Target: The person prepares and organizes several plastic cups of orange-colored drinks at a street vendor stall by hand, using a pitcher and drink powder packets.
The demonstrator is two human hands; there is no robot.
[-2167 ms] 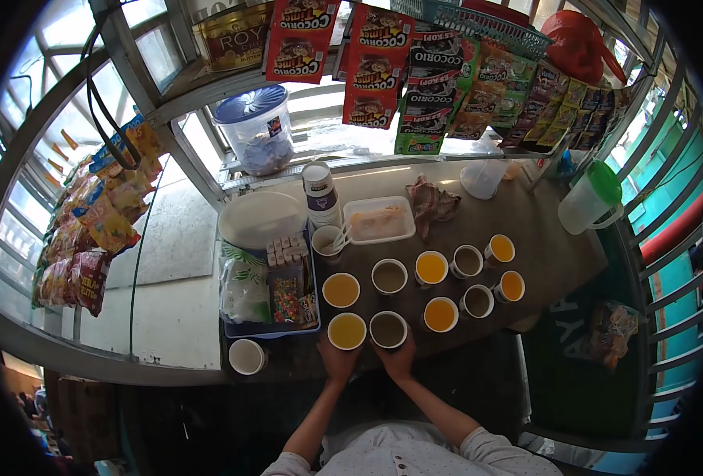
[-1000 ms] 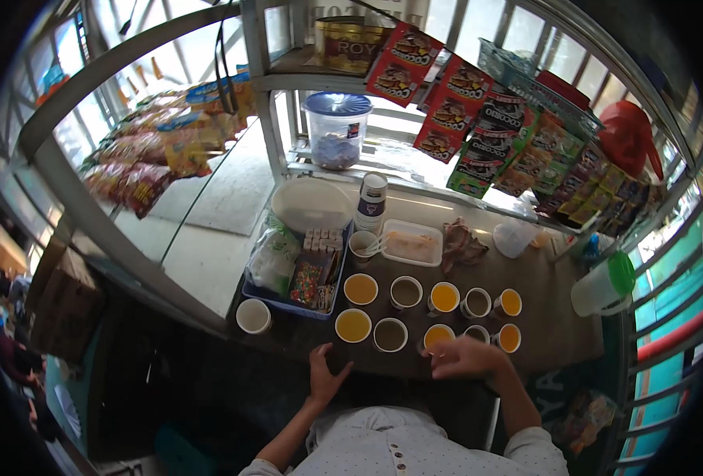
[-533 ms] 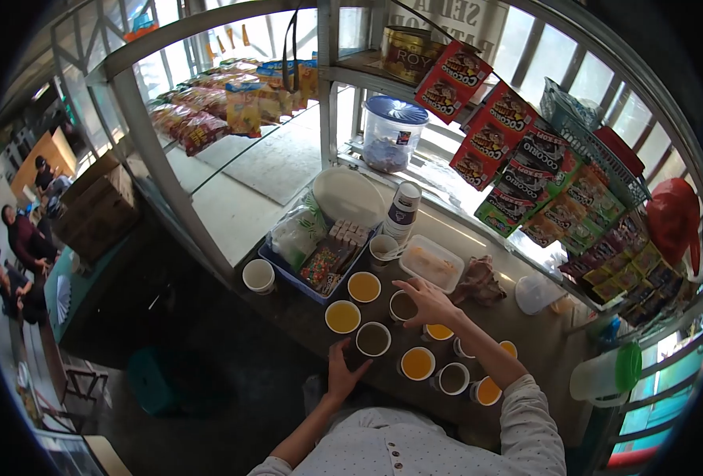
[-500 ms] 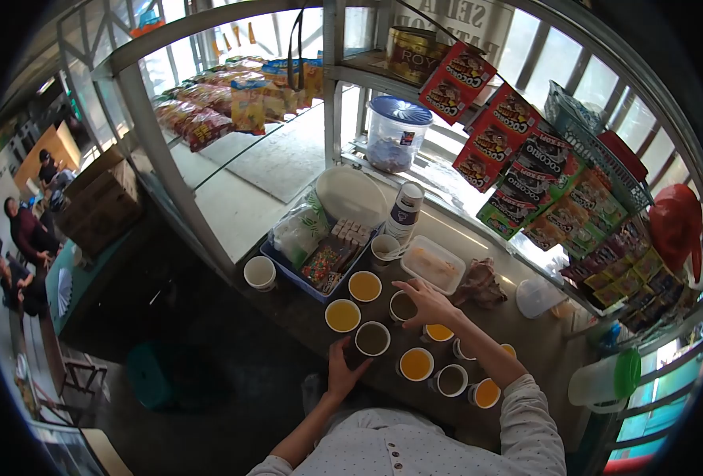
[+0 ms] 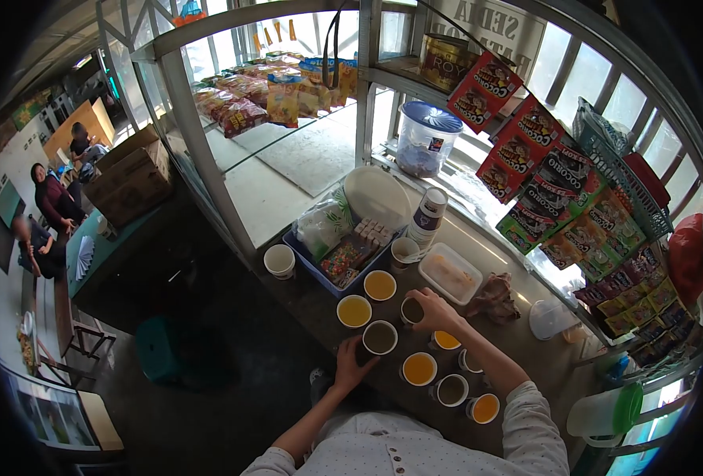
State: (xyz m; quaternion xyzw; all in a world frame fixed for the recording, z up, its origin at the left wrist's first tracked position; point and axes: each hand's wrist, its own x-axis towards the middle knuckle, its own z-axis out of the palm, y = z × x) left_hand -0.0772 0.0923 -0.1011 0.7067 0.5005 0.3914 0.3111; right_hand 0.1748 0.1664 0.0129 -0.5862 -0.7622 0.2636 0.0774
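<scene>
My left hand (image 5: 352, 366) curls round the near left side of a paper cup (image 5: 380, 338) holding a dark drink. My right hand (image 5: 434, 310) has its thumb and fingers at the rim of another cup of dark drink (image 5: 411, 310), partly hidden by the hand. Just beyond stand a cup of yellow drink (image 5: 354, 311) and a cup of orange drink (image 5: 380, 285). Nearer my body are several more filled cups, among them an orange one (image 5: 419, 369) and a dark one (image 5: 452, 390). My right forearm passes over part of this group.
A blue tray (image 5: 319, 274) holds packets and sweets. Beside it are stacked cups (image 5: 428, 213), a white plastic container (image 5: 450, 274) and a crumpled brown cloth (image 5: 497, 298). A green-lidded jug (image 5: 605, 412) stands at the right. Sachets (image 5: 518, 147) hang above; people sit far left.
The whole view has shifted, so the table sits slightly further right and lower. Both hands stay at the same two cups; my right fingers have drawn in closer around the rim.
</scene>
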